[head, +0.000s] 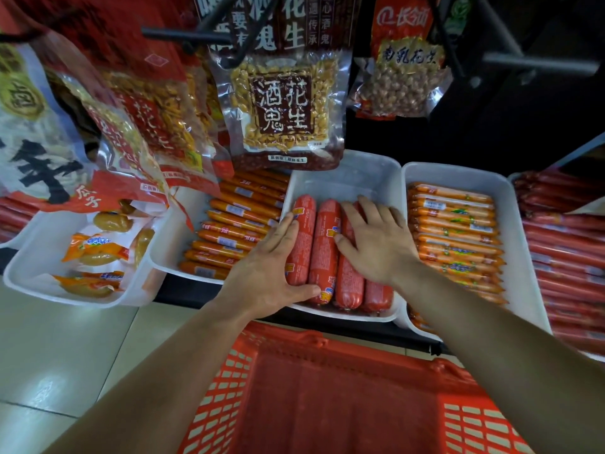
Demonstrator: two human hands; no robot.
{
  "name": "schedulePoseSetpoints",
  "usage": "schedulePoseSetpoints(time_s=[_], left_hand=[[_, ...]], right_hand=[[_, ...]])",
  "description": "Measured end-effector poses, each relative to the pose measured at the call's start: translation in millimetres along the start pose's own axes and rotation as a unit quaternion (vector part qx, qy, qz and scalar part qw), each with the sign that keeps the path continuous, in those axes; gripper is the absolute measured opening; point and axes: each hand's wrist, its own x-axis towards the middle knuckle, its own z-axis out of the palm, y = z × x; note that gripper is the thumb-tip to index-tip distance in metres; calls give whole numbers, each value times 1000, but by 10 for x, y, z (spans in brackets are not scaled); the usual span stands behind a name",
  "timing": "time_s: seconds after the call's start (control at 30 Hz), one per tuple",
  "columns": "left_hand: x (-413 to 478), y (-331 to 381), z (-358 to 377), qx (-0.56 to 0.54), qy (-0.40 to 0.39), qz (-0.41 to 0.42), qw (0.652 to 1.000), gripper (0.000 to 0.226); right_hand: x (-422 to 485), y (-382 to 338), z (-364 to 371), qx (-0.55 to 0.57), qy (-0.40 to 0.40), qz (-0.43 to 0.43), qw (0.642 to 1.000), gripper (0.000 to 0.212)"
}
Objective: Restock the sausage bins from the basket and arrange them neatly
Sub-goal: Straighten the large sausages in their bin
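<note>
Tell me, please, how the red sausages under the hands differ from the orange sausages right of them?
The red sausages are thick and few; the orange sausages thin and many. The red sausages lie front to back, the orange sausages crosswise. Red sausages leave the middle bin bare at the back; orange sausages nearly fill the right bin. Both lie in white bins.

Both arms are bare all the way to the fingertips. The left forearm and right forearm are slim and smooth, narrowing to the wrists. The left hand and right hand show their backs, with lightly ridged knuckles and tendons and long fingers; the nails are too blurred to tell
</note>
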Motion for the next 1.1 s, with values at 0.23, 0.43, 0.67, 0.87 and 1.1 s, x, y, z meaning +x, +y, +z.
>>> schedulePoseSetpoints(time_s=[0.23, 0.43, 0.67, 0.87, 1.1], left_hand=[[14, 41, -107, 12, -61, -8, 998, 137], [-85, -3, -119, 53, -78, 6, 996, 145], [-109, -34, -70, 29, -54, 3, 998, 141], [28, -36, -89, 20, -63, -7, 998, 141], [50, 154, -208, 90, -95, -15, 991, 139]], right_hand=[[-516, 236, -88, 45, -89, -79, 992, 92], [-914, 315, -62, 51, -114, -58, 990, 120], [-929, 258, -80, 33, -86, -30, 995, 130], [-872, 262, -99, 44, -88, -31, 995, 125], [-931, 269, -100, 57, -67, -29, 996, 125]])
